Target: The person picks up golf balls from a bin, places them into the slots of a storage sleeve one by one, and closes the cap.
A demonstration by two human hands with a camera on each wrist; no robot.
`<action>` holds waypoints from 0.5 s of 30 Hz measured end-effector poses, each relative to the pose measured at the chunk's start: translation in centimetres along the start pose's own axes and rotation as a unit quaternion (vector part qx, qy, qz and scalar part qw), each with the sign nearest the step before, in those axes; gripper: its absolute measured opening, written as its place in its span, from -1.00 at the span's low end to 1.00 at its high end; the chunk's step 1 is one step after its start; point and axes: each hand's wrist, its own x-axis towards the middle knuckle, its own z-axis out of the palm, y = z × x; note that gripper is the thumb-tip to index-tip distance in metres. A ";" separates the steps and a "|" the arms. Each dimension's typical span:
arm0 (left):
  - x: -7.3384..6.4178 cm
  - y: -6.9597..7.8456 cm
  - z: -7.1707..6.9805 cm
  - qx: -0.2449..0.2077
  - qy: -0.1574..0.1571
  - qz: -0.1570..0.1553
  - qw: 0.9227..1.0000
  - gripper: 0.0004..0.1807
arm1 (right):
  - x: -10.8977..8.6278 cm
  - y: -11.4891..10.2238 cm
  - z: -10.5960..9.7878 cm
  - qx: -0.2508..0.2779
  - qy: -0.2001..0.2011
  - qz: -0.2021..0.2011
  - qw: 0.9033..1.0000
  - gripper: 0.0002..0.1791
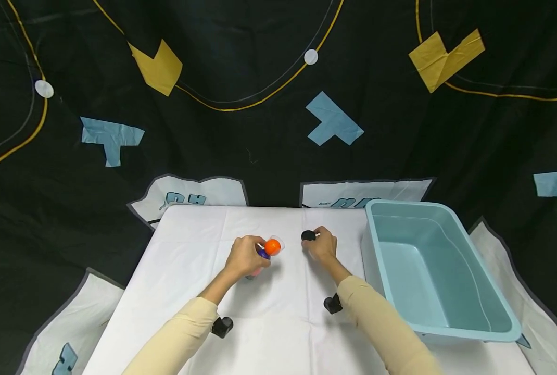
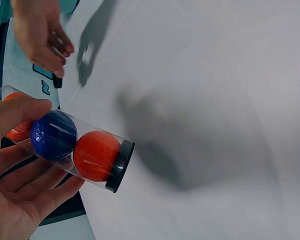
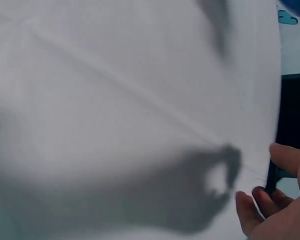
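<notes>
In the left wrist view my left hand (image 2: 20, 190) grips a clear plastic tube (image 2: 77, 128) between thumb and fingers. Inside sit a blue ball (image 2: 53, 135) and an orange-red ball (image 2: 96, 156), with another orange ball (image 2: 20, 125) partly behind the thumb. A black cap (image 2: 121, 166) covers one end. From the head view, an orange ball (image 1: 273, 247) shows at the tube's upper end, where no cap is visible. Off to the right, my right hand (image 1: 324, 246) pinches a round black lid (image 1: 308, 235) above the table, apart from the tube.
A light teal plastic bin (image 1: 414, 281) stands on the right of the white-covered table (image 1: 269, 344), close to my right forearm. A black cloth (image 1: 241, 140) with tape pieces hangs behind the table. Black wrist devices (image 1: 222, 327) show beside both forearms.
</notes>
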 end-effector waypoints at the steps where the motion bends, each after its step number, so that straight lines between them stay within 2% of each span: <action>1: 0.1 0.1 0.1 0.000 0.000 0.001 1.000 -0.56 | 0.1 -0.4 -0.5 -0.006 -0.005 -0.004 1.000 -0.51; 8: 0.5 1.1 1.0 -0.005 -0.007 0.010 1.000 -0.56 | 0.3 -2.9 -3.8 -0.043 -0.049 -0.041 0.997 -0.53; 15: 0.9 1.7 1.4 0.000 0.003 0.009 1.000 -0.57 | -0.2 -5.1 -7.1 -0.084 -0.113 -0.072 0.987 -0.51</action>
